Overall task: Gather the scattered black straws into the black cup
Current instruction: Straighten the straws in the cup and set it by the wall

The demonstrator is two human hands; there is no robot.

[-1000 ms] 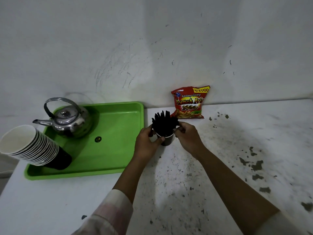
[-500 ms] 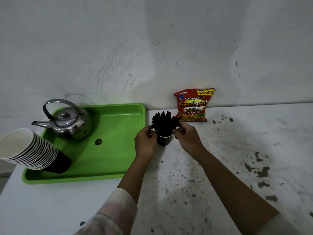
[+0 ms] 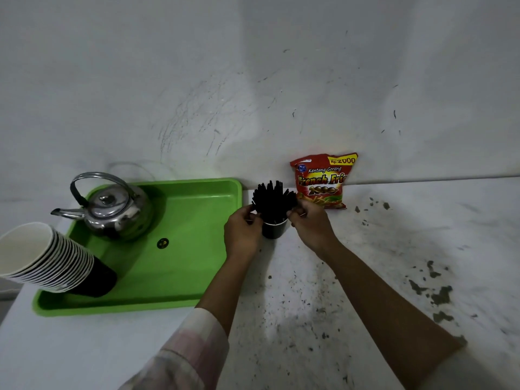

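Head view: the white counter [image 3: 394,249], stained with dark flecks, runs back to a scuffed white wall [image 3: 253,80]. Taking the green tray [image 3: 180,277] as landmark, a steel kettle [image 3: 112,209] stands in its far left corner, and a tilted stack of paper cups [image 3: 47,257] lies on its near left corner, mouths pointing left. A red snack bag [image 3: 323,181] leans on the wall well to the right of the tray. The black cup [image 3: 273,229] stands upright on the counter just right of the tray's far right corner. The black straws [image 3: 274,199] stand bunched in it, fanning out above the rim. The left hand [image 3: 243,235] and the right hand [image 3: 311,226] flank the cup, fingers curled in and pinching the bundle of straws from either side just above the rim.
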